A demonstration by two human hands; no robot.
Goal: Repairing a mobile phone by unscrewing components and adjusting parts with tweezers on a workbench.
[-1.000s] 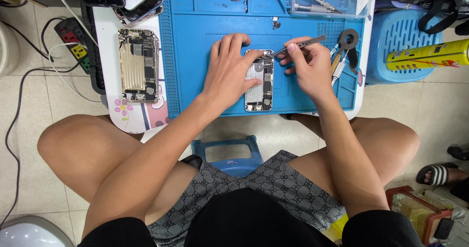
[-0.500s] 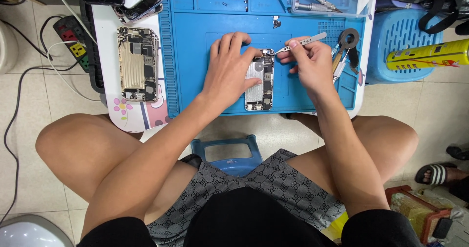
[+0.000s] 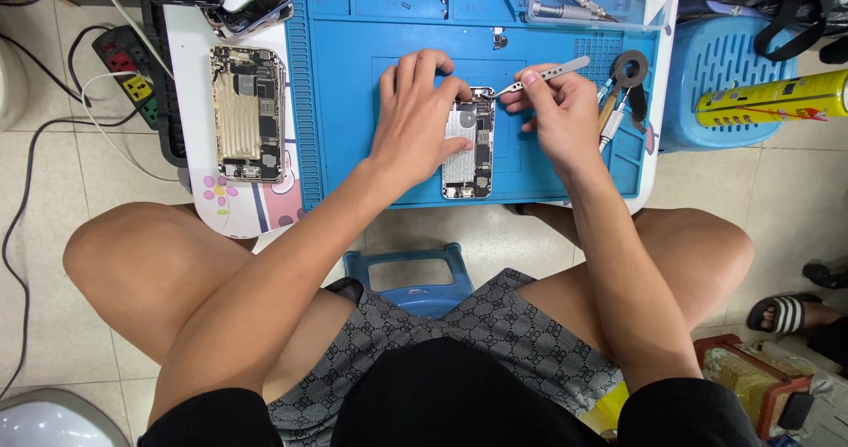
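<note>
- While your left hand [image 3: 415,120] stays spread flat on the opened phone [image 3: 468,142] on the blue mat [image 3: 344,102], it pins the phone in place.
- Your right hand [image 3: 556,111] pinches the tweezers [image 3: 543,76], whose tip has moved to the phone's top edge.
- That suggests you're now working on a small part there.
- A second opened phone [image 3: 247,111] lies well apart, left.

The person wears a black short-sleeved top [image 3: 442,403], its sleeves ending above the elbows. Grey shorts [image 3: 459,332] with a small repeating dark pattern cover the upper thighs. Both forearms, the left hand [image 3: 415,116], the right hand [image 3: 556,116] and both knees are bare; no rings or watch show.
</note>
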